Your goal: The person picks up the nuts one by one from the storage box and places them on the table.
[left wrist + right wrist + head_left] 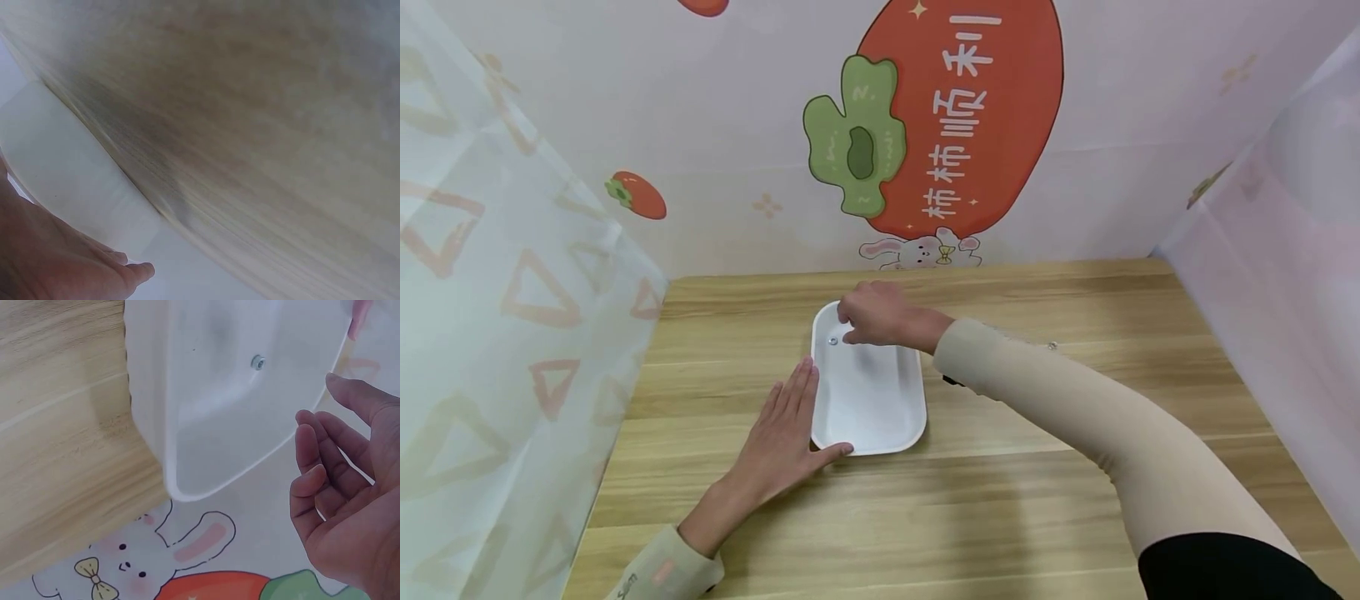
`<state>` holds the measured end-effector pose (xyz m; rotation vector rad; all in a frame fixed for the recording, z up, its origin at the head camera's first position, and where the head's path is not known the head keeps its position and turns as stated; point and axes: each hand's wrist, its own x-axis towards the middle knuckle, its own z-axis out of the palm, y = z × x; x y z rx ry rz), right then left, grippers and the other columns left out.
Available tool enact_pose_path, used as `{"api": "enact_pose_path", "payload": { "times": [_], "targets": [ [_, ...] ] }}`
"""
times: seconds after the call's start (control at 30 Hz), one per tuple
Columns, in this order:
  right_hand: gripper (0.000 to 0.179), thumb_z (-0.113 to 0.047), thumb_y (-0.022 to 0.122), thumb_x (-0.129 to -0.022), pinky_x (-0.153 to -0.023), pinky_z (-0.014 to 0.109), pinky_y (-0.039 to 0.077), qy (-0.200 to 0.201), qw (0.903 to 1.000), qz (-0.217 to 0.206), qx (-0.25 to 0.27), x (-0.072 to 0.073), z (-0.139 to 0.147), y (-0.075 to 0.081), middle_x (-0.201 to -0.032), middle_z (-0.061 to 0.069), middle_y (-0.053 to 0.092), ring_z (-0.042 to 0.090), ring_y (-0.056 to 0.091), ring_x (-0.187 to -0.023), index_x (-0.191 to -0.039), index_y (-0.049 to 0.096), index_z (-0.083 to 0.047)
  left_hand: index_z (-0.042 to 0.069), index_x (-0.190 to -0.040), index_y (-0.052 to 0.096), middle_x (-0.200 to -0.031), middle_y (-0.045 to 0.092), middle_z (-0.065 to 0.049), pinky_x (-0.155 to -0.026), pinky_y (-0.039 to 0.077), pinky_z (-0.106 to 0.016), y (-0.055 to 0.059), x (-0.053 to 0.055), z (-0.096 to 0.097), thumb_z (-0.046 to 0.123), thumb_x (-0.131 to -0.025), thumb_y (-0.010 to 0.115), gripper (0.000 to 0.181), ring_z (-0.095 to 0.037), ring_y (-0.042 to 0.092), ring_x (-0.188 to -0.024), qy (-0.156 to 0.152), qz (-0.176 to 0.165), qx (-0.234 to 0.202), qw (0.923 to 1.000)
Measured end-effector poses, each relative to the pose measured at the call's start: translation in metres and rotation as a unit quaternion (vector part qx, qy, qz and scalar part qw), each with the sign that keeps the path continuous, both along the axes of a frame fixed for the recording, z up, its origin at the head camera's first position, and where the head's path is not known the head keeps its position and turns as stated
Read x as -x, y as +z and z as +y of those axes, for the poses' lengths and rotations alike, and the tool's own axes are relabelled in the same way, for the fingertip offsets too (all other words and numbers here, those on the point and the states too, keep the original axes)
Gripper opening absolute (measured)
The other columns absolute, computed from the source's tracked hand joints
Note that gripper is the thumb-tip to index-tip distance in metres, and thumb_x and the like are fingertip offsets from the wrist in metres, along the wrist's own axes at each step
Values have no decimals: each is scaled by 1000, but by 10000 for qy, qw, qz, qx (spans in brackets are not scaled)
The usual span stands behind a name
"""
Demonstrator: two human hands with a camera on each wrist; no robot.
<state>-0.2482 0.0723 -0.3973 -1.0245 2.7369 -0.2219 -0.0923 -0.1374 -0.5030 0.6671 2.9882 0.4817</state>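
Observation:
A white rectangular tray lies on the wooden table. Inside it, near the far left corner, sits a small metal nut, also visible in the right wrist view. My right hand is over the tray's far end. In the right wrist view its fingers are loosely bent, the thumb stands apart from them, and nothing is between. My left hand rests along the tray's left side with straight fingers, its thumb at the near left corner. The left wrist view shows that hand against the tray's outer wall.
Another small metal piece lies on the table, just beyond the right sleeve. A small dark piece shows under that sleeve. Printed cloth walls enclose the table at the back and both sides.

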Motion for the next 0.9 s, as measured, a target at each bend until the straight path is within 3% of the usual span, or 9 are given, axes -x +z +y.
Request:
{"api": "enact_pose_path", "payload": {
  "times": [0.27,0.5,0.7,0.9],
  "targets": [
    [34,-31,83,-94,-81,33,60,-17,9998,-56,-183,12,-20,-19,-117,3,80,17,71,-93,-122,81,-13,2,-169,1,-179,-4,-11,-132,13,-55,-1,1,1,78,-91,60,124,-25,0,-165,-24,61,-47,10000],
    [27,-29,84,-94,-74,30,57,-174,9995,-147,-216,19,-28,-36,-105,3,79,16,66,-84,-113,81,-11,2,-169,1,-179,-3,-11,-132,12,-54,-1,1,0,78,-91,60,124,-24,-1,-165,-7,66,-8,10000],
    [16,-26,80,-96,-70,30,53,-242,9987,31,-454,22,-32,-48,-94,1,75,15,60,-80,-104,78,-12,2,-169,1,-179,-4,-11,-132,11,-53,-2,1,1,79,-91,59,124,-25,-1,-165,7,71,15,10000],
    [13,-19,74,-99,-70,31,53,-130,9979,120,-626,21,-37,-55,-95,2,73,18,60,-82,-109,78,-12,1,-169,4,-179,-2,-12,-132,12,-54,-3,1,1,78,-91,59,124,-26,2,-165,-3,149,19,9999]
  ]
}}
